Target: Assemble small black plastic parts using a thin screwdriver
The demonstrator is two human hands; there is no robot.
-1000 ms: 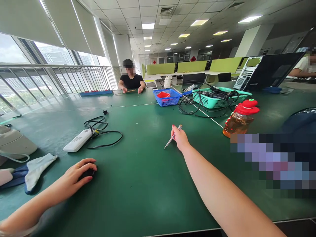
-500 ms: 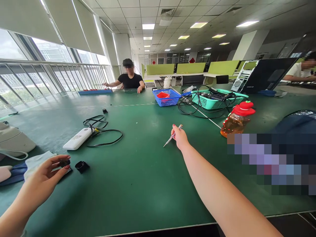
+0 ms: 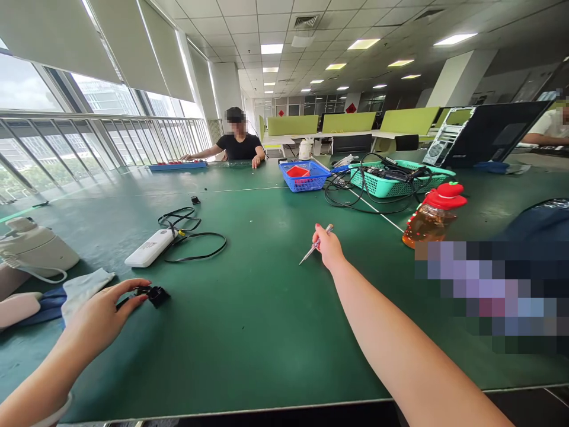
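On the left side of the green table, my left hand [image 3: 100, 311] pinches a small black part [image 3: 141, 291] between thumb and fingers. Right against it sits another small black piece [image 3: 159, 296], hollow or ring-like; whether the two are joined I cannot tell. My right hand [image 3: 329, 246], arm stretched forward, grips a thin screwdriver [image 3: 307, 254] with a clear handle. Its metal tip slants down to the left, close to the tabletop. Behind my left hand lies a white power bank [image 3: 151, 248] with a black cable [image 3: 202, 258] looped beside it.
A white bottle [image 3: 38, 249] and folded cloth [image 3: 86, 290] lie at the left. Farther off stand a blue basket [image 3: 306, 182], a green basket of cables [image 3: 377, 188] and a red-capped bottle [image 3: 429, 222]. A person [image 3: 240, 142] sits at the far side.
My left hand has moved right with the small black part, up to the other black piece. My right hand holds the screwdriver as before. The view has shifted slightly.
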